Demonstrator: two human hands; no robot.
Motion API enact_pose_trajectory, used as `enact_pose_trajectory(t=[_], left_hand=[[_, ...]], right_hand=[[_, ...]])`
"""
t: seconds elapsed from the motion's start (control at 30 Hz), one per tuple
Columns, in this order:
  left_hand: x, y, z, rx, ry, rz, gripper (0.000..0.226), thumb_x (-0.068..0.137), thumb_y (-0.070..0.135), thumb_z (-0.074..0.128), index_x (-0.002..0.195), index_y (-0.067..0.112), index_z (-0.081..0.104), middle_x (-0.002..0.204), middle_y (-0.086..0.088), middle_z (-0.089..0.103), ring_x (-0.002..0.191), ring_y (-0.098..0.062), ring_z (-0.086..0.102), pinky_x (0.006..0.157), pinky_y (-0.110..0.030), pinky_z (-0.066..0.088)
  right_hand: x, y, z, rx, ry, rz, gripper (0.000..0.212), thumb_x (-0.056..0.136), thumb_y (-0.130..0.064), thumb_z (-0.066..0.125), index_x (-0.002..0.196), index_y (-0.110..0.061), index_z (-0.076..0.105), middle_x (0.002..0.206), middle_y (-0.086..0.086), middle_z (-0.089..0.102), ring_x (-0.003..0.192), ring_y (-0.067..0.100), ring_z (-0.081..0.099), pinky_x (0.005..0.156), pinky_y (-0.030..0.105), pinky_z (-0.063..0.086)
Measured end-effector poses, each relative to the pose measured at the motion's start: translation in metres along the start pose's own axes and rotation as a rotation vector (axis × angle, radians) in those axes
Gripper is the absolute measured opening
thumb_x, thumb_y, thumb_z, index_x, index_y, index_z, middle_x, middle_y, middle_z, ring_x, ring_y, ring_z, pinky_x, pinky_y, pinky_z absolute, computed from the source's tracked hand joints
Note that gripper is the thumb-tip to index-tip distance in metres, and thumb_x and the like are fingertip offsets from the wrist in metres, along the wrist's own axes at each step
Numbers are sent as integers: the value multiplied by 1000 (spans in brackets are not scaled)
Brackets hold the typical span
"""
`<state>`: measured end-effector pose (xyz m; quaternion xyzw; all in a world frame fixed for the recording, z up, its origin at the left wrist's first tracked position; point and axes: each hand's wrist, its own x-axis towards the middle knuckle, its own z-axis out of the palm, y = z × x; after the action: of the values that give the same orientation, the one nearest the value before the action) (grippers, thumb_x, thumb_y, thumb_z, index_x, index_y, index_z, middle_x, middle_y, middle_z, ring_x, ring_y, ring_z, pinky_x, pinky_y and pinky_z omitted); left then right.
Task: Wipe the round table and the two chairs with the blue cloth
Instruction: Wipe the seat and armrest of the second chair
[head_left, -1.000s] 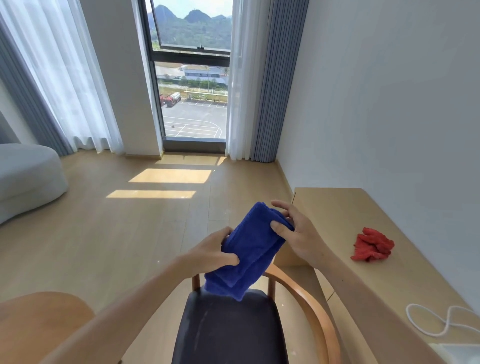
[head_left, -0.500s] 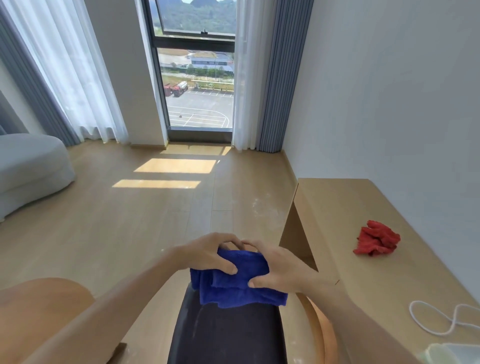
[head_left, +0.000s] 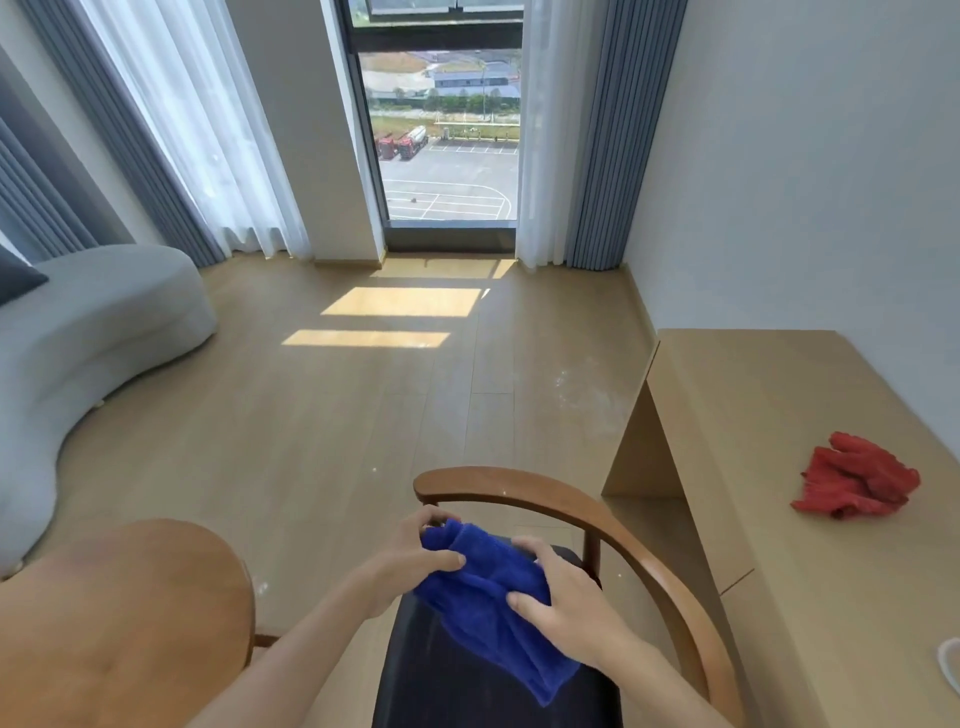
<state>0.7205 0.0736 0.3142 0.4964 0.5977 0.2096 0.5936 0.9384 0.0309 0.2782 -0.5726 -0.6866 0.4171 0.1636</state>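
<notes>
Blue cloth (head_left: 488, 592), bunched between both hands, lies low at centre frame over the dark seat of the chair (head_left: 571, 499). Left hand (head_left: 410, 556) pinches its upper edge; right hand (head_left: 566, 597) grips the lower right fold. Judged step: gathering the cloth into a pad before wiping this chair; next, press it flat on the seat and sweep. Round table (head_left: 130, 613) sits lower left, just beside the chair. At right, a desk (head_left: 769, 467) bearing a red rag (head_left: 857, 478); the curved wooden backrest hems the seat. Sofa (head_left: 93, 332) at far left.
</notes>
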Motion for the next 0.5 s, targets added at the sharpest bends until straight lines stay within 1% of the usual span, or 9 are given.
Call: enact_pose_trajectory(t=[0.07,0.1,0.17,0.23,0.27,0.3,0.37,0.43,0.5], left_hand=[[17,1,-3,-35,35,9,32,81,7,70,107,23,60,108,-8,65,97,-24,65,76,-33,57],[27,1,-4,-56,44,13,31,81,5,69,105,23,62,107,-8,65,96,-25,65,73,-32,56],[49,1,-10,-97,50,19,31,83,2,67,104,24,63,106,-7,66,95,-25,65,69,-28,54],[75,-3,-19,-119,41,22,31,84,1,66,105,24,63,105,-6,66,95,-25,65,70,-28,55],[89,-6,-23,-121,30,21,31,84,1,66,105,23,63,105,-6,67,96,-25,65,73,-30,56],[104,-9,-27,-116,17,20,31,84,1,66,106,22,63,105,-5,68,97,-25,65,77,-33,56],[134,-18,-37,-92,-17,15,29,83,4,68,107,21,64,104,-4,69,98,-24,65,82,-36,57],[168,-30,-51,-92,-53,12,26,85,9,69,108,20,65,103,-4,70,98,-23,66,81,-34,57],[203,-40,-68,-193,-81,8,21,90,11,63,111,14,65,104,-8,72,97,-23,68,76,-31,56]], right_hand=[[9,-2,6,-79,42,-35,61,83,-55,55,133,-53,21,137,-20,38,112,5,51,88,17,44],[15,-3,10,-131,53,-58,70,77,-63,55,135,-55,16,140,-19,30,116,5,46,90,18,42],[32,-5,26,-257,93,-86,90,68,-74,54,139,-56,2,145,-19,12,124,9,34,101,26,39],[53,-3,45,-397,158,-70,99,71,-71,57,142,-52,-9,151,-10,3,129,15,28,108,36,35],[64,0,55,-453,204,-53,100,74,-65,61,144,-49,-10,154,-2,7,129,18,31,107,38,38],[77,5,65,-479,258,-44,101,76,-56,66,145,-46,-7,154,6,18,125,22,41,102,38,45],[103,13,79,-435,313,6,98,78,-39,73,148,-39,5,144,11,41,110,25,57,90,31,54],[133,20,92,-390,325,80,87,85,-36,64,150,-40,6,144,6,38,111,18,53,92,25,51],[163,26,102,-314,377,159,76,90,-36,56,150,-42,10,143,-1,33,110,11,50,92,19,48]])
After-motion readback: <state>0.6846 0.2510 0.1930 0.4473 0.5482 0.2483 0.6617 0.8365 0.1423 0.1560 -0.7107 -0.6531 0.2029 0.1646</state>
